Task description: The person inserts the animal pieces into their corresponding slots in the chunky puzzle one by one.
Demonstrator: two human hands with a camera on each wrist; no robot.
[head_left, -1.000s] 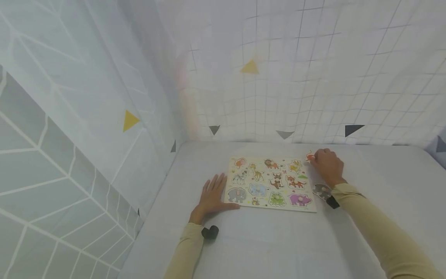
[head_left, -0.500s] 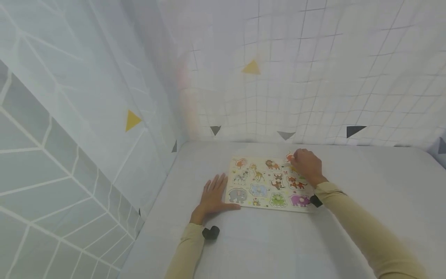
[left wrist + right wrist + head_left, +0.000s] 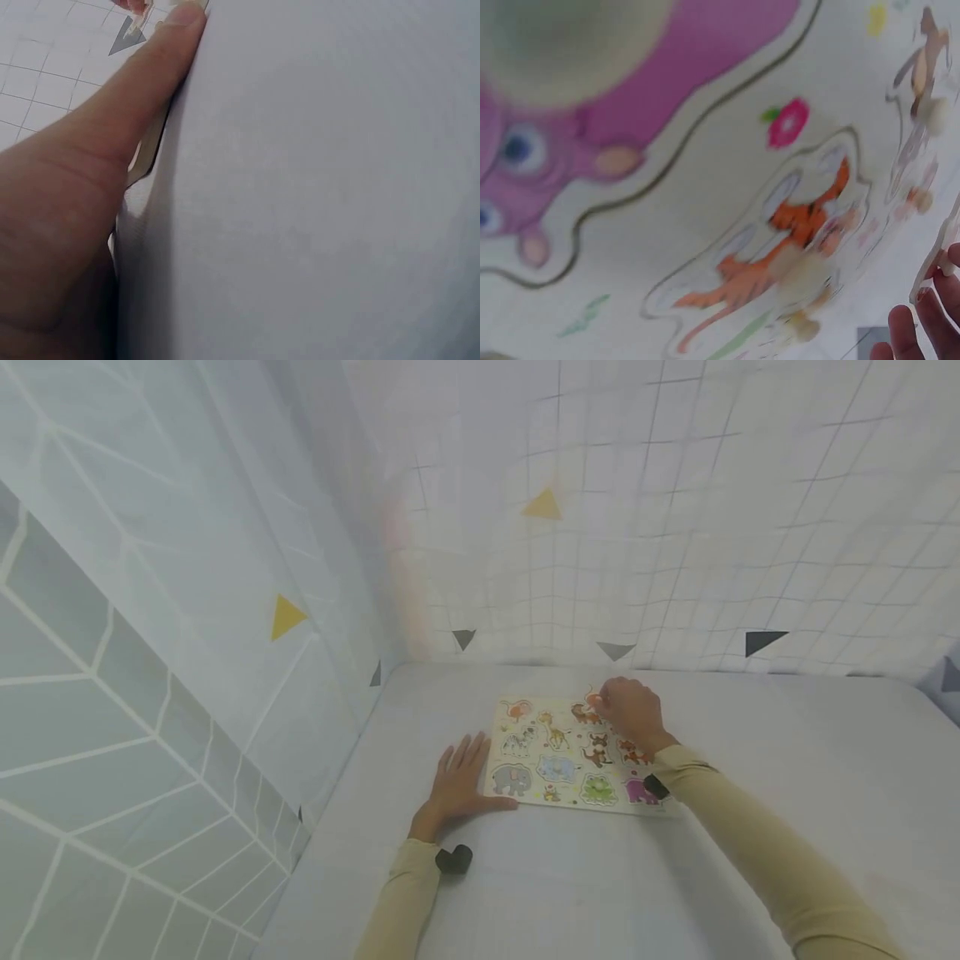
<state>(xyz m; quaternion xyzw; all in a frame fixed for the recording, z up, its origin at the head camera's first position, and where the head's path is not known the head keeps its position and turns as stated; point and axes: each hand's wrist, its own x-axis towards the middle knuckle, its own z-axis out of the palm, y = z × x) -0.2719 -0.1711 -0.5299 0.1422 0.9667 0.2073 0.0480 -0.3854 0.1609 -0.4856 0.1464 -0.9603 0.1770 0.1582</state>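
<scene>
A cream wooden peg puzzle board (image 3: 501,810) with several animal pieces lies on the white-covered table. My left hand (image 3: 457,785) rests at its left edge with the fingers spread. The left thumb (image 3: 161,60) lies along the front edge. Over the board's back edge, my right hand (image 3: 633,710) pinches an orange monkey puzzle piece (image 3: 592,700), partly hidden by the fingers and close to the lion piece (image 3: 581,716). In the right wrist view that piece shows edge-on as a pale slab (image 3: 934,259). The monkey picture (image 3: 516,709) is at the board's back left corner.
A purple hippo piece (image 3: 637,792) and a tiger piece (image 3: 632,750) lie under the right wrist and forearm. Grid-patterned fabric (image 3: 675,568) hangs behind the table, and patterned fabric (image 3: 187,652) hangs along the left.
My right hand has carried the monkey piece leftward from beside the board to above its back edge. A grey piece right of the board is now out of sight. The left hand stays put.
</scene>
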